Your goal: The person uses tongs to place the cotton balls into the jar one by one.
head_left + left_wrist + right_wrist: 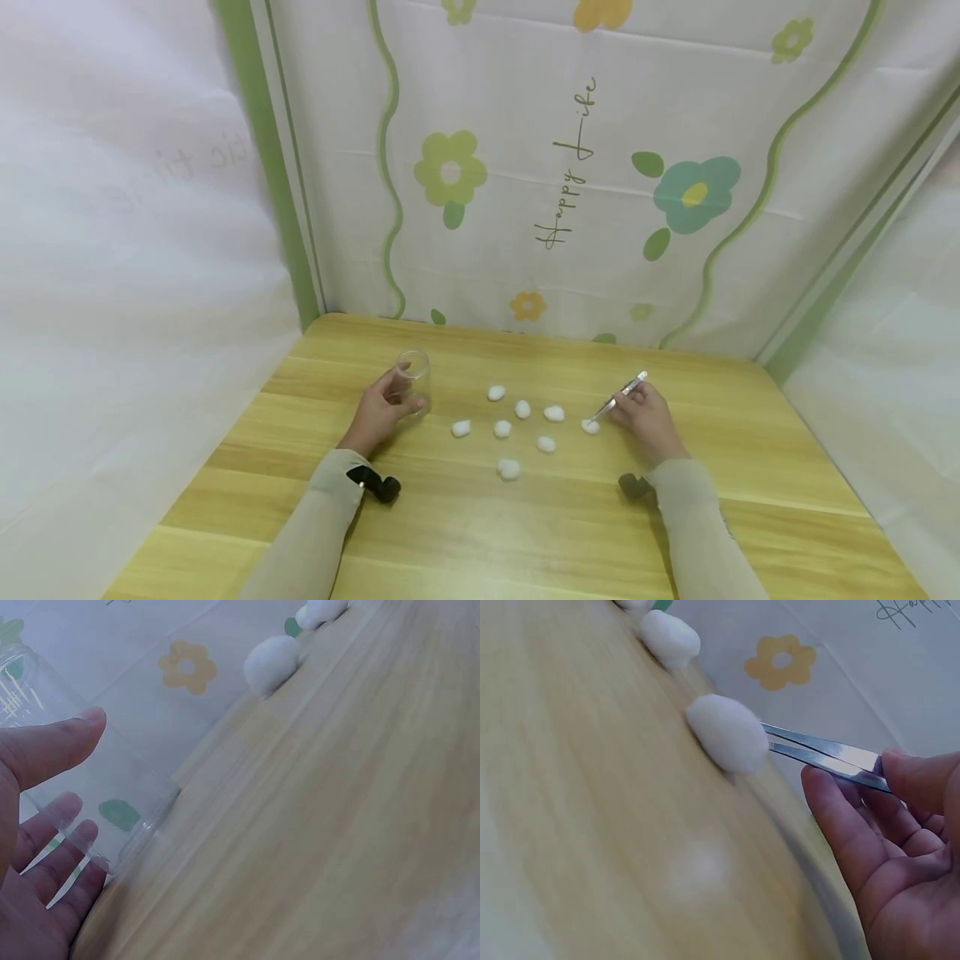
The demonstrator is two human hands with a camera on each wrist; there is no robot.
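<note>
A white fabric curtain printed with green, teal and orange flowers hangs behind a rectangular desk of yellow-brown wood grain. Two long pale beige sleeves reach over the desk from its near side.

The person's left hand has its grip around a clear, straight-sided cylindrical glass, thumb on one side and fingers on the other; the glass stands upright on the desk, left of centre. The right hand has a narrow grip, thumb and fingers pinching slim silver metal tweezers that slant down to the left.

The tweezers' tips touch a round white cotton ball at the right; whether they squeeze it cannot be told. Seven other soft white cotton balls lie scattered between glass and tweezers.
</note>
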